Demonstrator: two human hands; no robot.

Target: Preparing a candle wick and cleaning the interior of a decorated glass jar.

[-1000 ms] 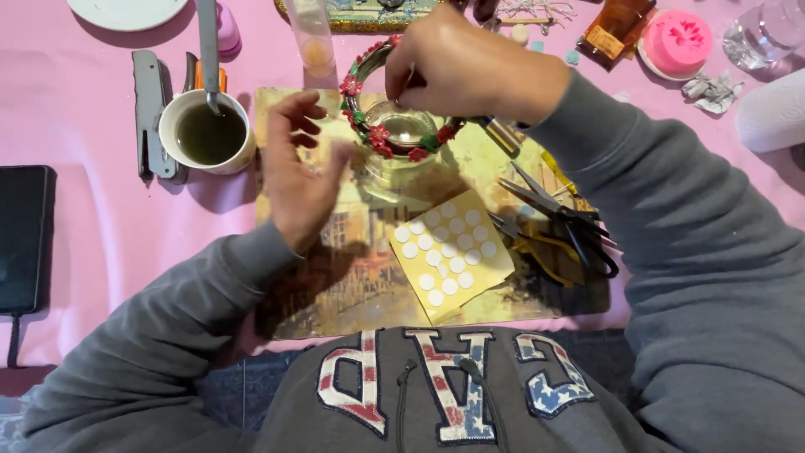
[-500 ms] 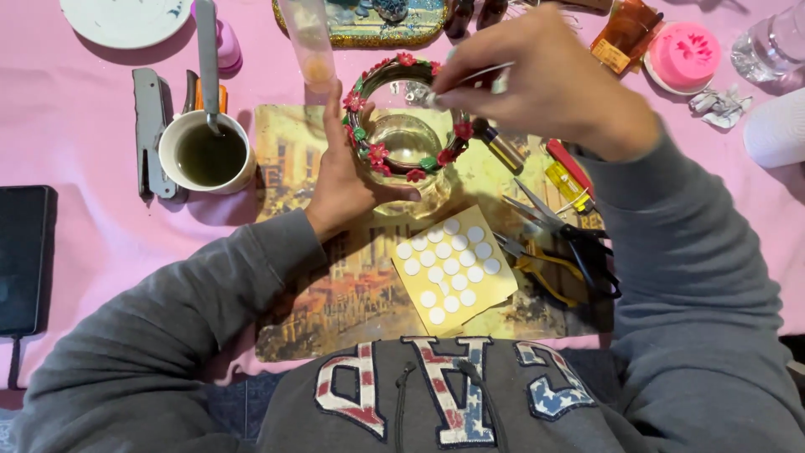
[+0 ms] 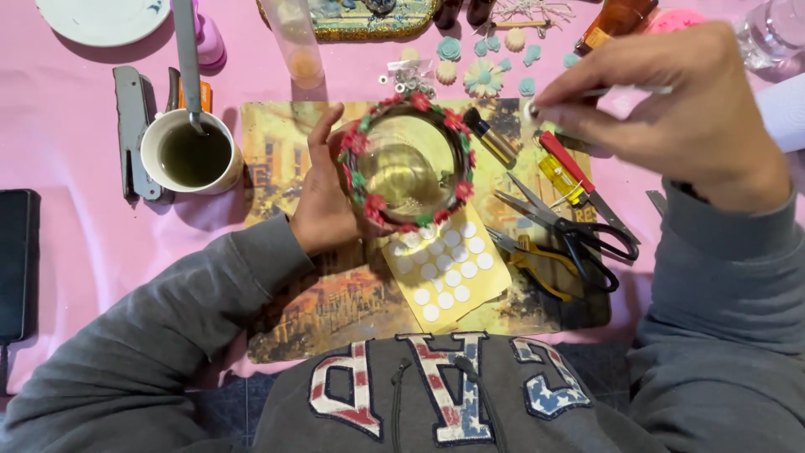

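From the head view, the right hand [image 3: 671, 109] has lifted away from the glass jar [image 3: 408, 164] since half a second ago and now hovers up right of it, fingers pinched narrow on a thin tool [image 3: 620, 90] with a small white dot at its tip. The jar is clear and round, its rim ringed with red flowers and green leaves, standing on the picture mat [image 3: 327, 294] on the pink counter [image 3: 67, 252]. The left hand [image 3: 323, 197] cups its left side, fingers curled against the glass. A yellow sheet of white dots [image 3: 444, 268] lies just below the jar, scissors [image 3: 570, 231] to its right.
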